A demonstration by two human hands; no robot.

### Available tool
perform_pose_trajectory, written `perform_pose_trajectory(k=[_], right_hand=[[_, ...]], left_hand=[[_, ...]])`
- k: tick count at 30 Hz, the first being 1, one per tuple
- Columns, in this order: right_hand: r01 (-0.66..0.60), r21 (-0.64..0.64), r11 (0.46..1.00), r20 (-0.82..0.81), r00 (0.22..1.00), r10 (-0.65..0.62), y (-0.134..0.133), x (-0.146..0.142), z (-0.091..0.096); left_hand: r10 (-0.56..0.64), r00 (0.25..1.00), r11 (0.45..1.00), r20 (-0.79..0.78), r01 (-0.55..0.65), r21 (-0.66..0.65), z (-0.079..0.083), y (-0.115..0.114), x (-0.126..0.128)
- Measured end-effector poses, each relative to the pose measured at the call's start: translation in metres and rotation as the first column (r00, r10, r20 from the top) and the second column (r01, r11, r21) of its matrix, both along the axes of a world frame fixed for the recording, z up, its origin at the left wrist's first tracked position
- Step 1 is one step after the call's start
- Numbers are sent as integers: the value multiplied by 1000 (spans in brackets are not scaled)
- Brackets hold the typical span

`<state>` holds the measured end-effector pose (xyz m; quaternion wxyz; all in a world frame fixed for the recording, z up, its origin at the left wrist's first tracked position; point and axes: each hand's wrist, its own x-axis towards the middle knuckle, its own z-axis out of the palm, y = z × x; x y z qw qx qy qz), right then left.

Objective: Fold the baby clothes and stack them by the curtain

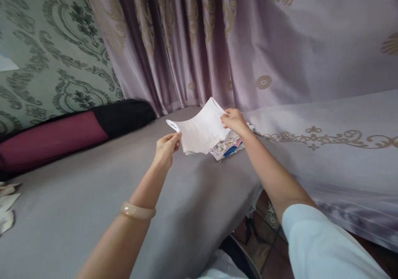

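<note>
A pale pinkish-white piece of cloth [203,129], perhaps a small garment, is stretched between my two hands above the bed. Its upper edge curves inward, and a white band or loop shows at its left corner. My left hand [168,146] pinches the left edge just below that loop. At the opposite side, my right hand [234,120] grips the edge between thumb and fingers. Partly hidden under the cloth and my right hand lies a stack of folded fabrics [230,149], patterned, blue and pink.
The grey-covered bed [102,212] spreads beneath my hands. A long black and maroon bolster [56,136] rests along the wall. Pale cloth pieces [8,208] lie at the left edge. Purple curtains [199,42] hang behind, and tiled floor [264,237] shows at lower right.
</note>
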<state>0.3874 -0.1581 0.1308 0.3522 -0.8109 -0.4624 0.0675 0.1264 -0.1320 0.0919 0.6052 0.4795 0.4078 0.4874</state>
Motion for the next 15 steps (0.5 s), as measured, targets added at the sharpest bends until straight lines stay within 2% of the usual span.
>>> perform_pose_trajectory(k=[7,15], right_hand=[[116,-12,993,214,971,-111,-9,34,18],[137,-27,990,299,946,-123,-8,70,13]], left_hand=[[-72,996,996,55,75,-54,-13,6,58],[-114,987,985,117,128,-120,-23,10,99]])
